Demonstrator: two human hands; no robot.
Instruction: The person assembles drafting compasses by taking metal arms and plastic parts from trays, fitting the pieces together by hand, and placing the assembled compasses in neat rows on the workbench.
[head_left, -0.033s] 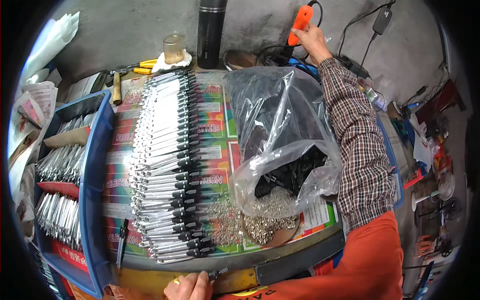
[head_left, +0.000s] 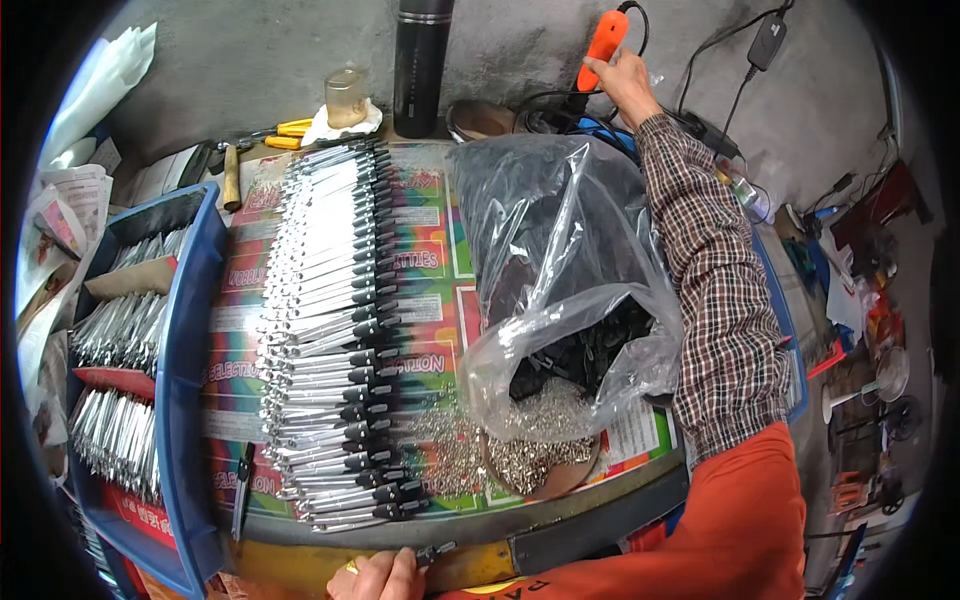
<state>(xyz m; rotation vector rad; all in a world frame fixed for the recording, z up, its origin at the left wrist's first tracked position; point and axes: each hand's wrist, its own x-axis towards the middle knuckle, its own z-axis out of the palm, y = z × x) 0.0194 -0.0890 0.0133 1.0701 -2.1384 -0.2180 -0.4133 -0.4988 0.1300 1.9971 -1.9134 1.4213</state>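
Observation:
My right hand (head_left: 626, 86) reaches to the wall at the back, its fingers closed around the lower part of an orange corded device (head_left: 604, 38). At the front edge, my left hand (head_left: 376, 576) is curled, and a black pen part (head_left: 436, 552) sticks out past its fingers; whether a whole pen is inside I cannot tell. Beyond the left hand, a long row of silver pens with black ends (head_left: 335, 330) lies side by side. Right of it, a clear plastic bag (head_left: 545, 235) holds black parts (head_left: 590, 345). Small metal pieces (head_left: 525, 455) spill near its mouth.
A blue divided bin (head_left: 185, 350) full of pens stands at the left. A utility knife (head_left: 243, 490) lies beside it. At the back are a hammer (head_left: 232, 180), yellow-handled pliers (head_left: 285, 136), a jar (head_left: 346, 98), a black flask (head_left: 420, 70) and hanging cables (head_left: 688, 75).

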